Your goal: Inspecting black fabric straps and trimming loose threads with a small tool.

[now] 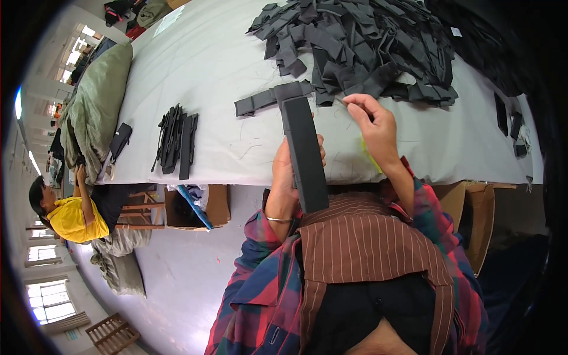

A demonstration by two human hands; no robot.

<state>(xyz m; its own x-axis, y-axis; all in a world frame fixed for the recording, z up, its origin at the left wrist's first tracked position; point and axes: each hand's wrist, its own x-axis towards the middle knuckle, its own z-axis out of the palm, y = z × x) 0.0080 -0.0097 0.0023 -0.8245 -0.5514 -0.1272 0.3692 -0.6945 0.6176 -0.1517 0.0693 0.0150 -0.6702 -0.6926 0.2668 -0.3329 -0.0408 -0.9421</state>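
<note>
Upright in my left hand (pixel 285 168) is a long dark fabric strip (pixel 305 157), folded flat, its lower end close to my striped apron. The fingers wrap around it from behind. My right hand (pixel 380 133) is raised to the right, thumb and forefinger pinched together near the front of a big heap of dark fabric strips (pixel 367 44). Whatever sits in that pinch is too small to make out. Just beyond the held strip, a few loose strips (pixel 255 104) lie on the white-covered table (pixel 225 77). Something yellow-green (pixel 371 155) shows beside my right wrist.
Left of my hands lies a neat row of dark strips (pixel 171 142). Thread ends are scattered on the cloth. Dark fabric (pixel 485 47) is heaped at the far right. Below the table edge stand cardboard boxes (pixel 220 207). A person in yellow (pixel 77 219) works at the left beside a large green sack (pixel 103 89).
</note>
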